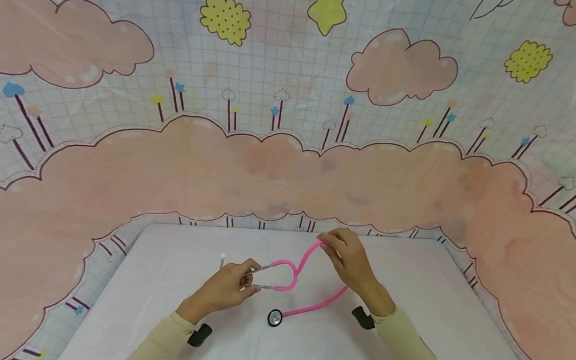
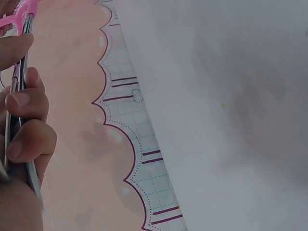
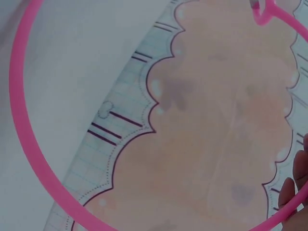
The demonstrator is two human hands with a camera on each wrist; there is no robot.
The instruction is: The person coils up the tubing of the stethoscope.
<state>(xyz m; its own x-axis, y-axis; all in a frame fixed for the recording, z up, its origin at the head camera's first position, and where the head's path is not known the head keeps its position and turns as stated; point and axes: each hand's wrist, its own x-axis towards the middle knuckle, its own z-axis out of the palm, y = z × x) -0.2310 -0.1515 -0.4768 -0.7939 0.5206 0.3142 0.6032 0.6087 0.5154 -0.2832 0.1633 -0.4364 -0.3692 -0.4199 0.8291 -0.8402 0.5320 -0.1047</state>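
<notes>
A pink stethoscope with metal ear tubes is held between both hands above the white table. My left hand grips the metal ear tubes, its fingers curled round them in the left wrist view. One white ear tip sticks out beyond that hand. My right hand pinches the pink tubing higher up and to the right. From there the tube loops down behind the hand to the round chest piece, which has a black rim. In the right wrist view the tubing forms a wide loop.
The white table spreads under both hands. Behind and around it hangs a cloth printed with clouds and stars. Black straps or mounts show at the wrists.
</notes>
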